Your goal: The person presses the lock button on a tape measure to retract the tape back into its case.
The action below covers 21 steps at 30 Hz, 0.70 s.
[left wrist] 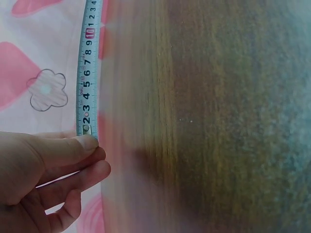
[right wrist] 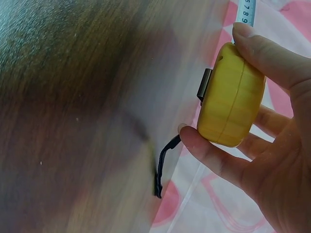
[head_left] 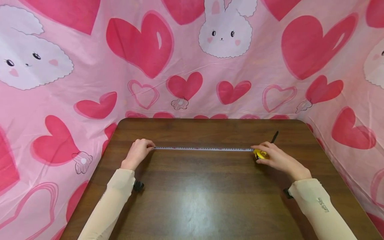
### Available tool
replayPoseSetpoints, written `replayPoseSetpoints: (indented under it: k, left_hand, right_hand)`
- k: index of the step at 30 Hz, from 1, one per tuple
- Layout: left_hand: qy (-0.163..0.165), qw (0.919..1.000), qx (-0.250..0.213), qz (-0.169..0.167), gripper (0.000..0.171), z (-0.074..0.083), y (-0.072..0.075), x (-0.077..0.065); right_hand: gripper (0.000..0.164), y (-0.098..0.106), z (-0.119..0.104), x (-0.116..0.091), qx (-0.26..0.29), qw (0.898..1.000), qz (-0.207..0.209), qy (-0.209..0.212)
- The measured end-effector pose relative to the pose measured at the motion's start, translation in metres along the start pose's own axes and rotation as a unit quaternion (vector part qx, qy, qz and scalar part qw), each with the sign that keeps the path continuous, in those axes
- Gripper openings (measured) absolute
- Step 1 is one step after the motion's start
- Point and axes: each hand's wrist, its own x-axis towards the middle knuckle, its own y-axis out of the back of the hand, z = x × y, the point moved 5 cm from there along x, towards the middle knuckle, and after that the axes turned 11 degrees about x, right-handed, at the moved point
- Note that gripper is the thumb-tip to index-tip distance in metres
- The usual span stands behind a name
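Observation:
A white tape measure blade is drawn out straight from left to right above the table. My left hand pinches its end between thumb and fingers; in the left wrist view the thumb covers the first mark, and the numbers climb away from it. My right hand grips the yellow tape measure case, with the thumb at the blade's exit and fingers around the body. A dark clip sits on the side of the case. From near my fingers hangs a black strap.
Beneath both hands lies a brown wood-grain table with rounded far corners. Pink cloth printed with hearts and rabbits hangs behind the table and along both sides. Small black devices sit at the left wrist and the right wrist.

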Motion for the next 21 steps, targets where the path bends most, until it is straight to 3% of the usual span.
replayPoseSetpoints:
  k: [21]
  left_hand:
    - [-0.005,1.0000,-0.007,-0.003,0.012,0.0096,-0.0021,0.0011]
  right_hand:
    - [0.059,-0.0056,-0.0040,0.0069,-0.018,0.999,0.005,0.031]
